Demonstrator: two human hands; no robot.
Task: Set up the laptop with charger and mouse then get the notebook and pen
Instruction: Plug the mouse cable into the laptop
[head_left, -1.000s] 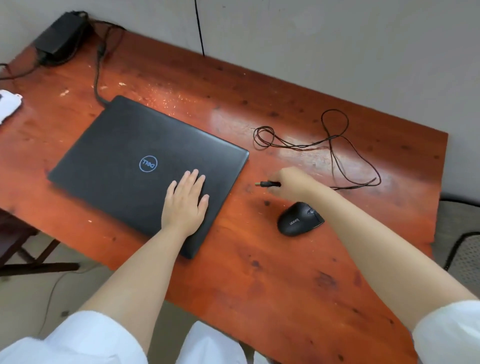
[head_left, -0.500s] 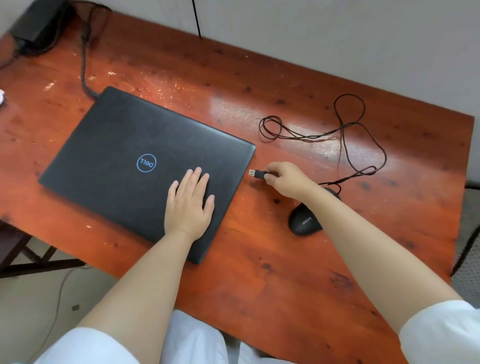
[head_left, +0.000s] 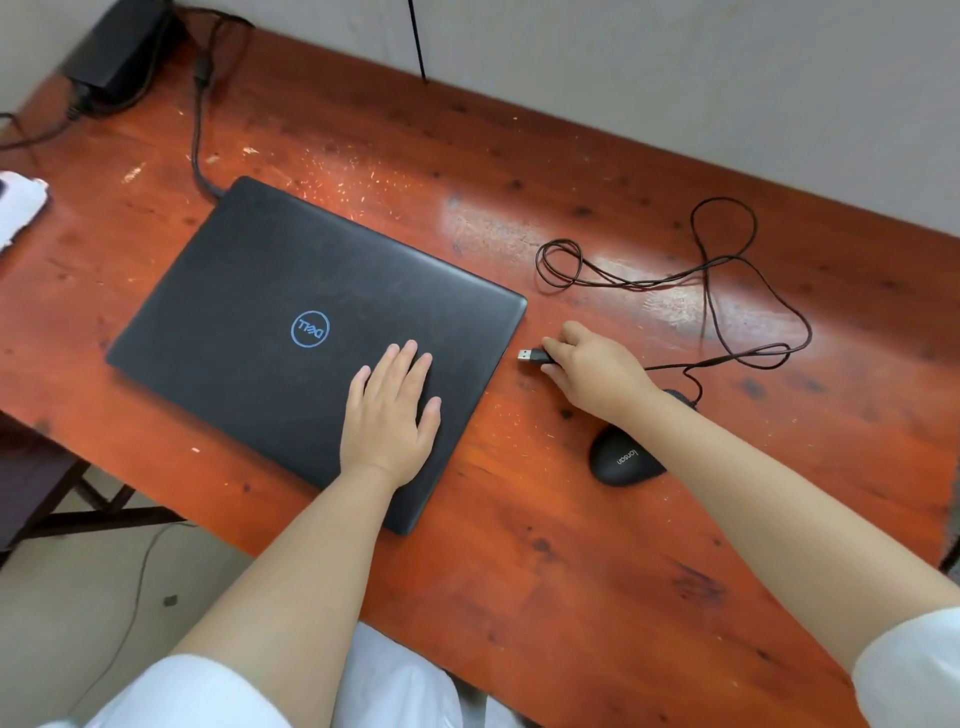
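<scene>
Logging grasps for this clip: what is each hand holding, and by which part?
The right hand pinches the mouse cable's USB plug by its black housing. The left hand holds nothing, lying flat on the closed laptop.

Left hand (head_left: 390, 410) flat — right hand (head_left: 592, 370) pinching

Office: laptop (head_left: 311, 332) on wooden desk (head_left: 571, 571)
</scene>
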